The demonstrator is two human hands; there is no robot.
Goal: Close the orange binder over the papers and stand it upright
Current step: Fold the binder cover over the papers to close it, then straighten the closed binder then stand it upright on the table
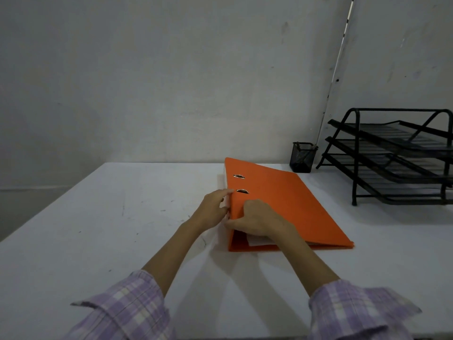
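binder (282,204) closed flat on bench (98,229); both hands, left (214,208) and right (257,220), grip its 9 o'clock spine edge; standing it remains

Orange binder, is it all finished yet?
Not yet. The orange binder lies flat on the table, its cover down over the papers. The left hand touches its spine edge and the right hand grips the near corner. Standing it upright is left.
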